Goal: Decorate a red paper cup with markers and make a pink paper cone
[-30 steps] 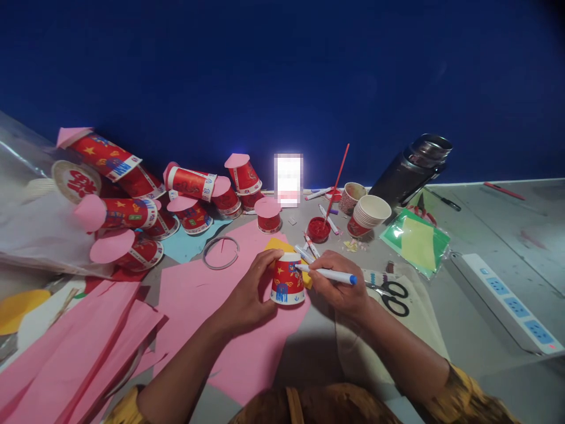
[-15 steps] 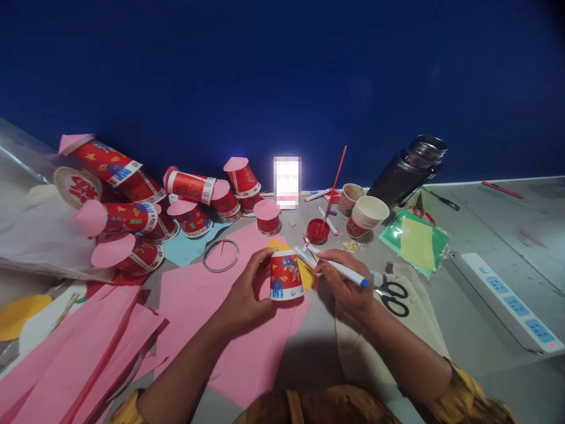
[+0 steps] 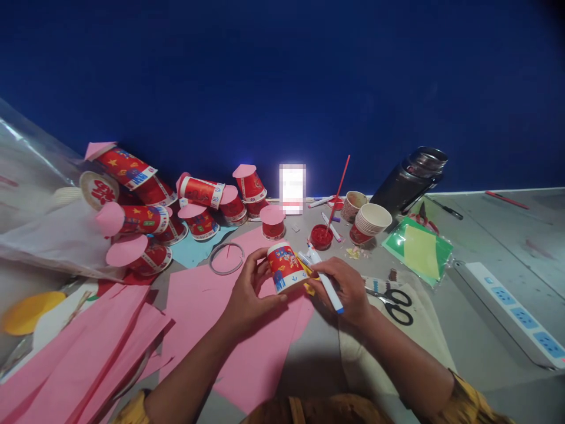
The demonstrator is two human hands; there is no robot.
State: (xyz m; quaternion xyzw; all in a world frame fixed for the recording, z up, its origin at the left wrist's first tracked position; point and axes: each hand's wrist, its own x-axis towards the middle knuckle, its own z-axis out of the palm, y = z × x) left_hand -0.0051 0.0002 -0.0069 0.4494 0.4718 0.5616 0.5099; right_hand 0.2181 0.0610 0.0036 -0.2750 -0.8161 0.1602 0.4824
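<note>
Closed around the left side of a red paper cup (image 3: 286,266) is my left hand (image 3: 252,290). The cup is upside down and tilted, with its wide white rim lowest; blue drawings mark the rim and wall. My right hand (image 3: 346,291) grips a white marker (image 3: 329,288) with a blue end, close to the cup's right side. The marker's cap (image 3: 304,259) appears to be among those fingers too, though the fingers partly hide this spot. Beneath both hands lie pink paper (image 3: 229,330) and a scrap of yellow paper (image 3: 310,287).
Several red cups with pink cone tops (image 3: 141,221) are piled at the left. Behind my right hand stand a red paint pot (image 3: 321,237) with a brush, and stacked cups (image 3: 369,222). Scissors (image 3: 397,306), a black flask (image 3: 408,179) and a power strip (image 3: 514,312) lie rightward.
The cup has tipped, its rim swinging up toward the right. The marker has turned more steeply, its blue end now pointing down toward me. The whole view has shifted slightly.
</note>
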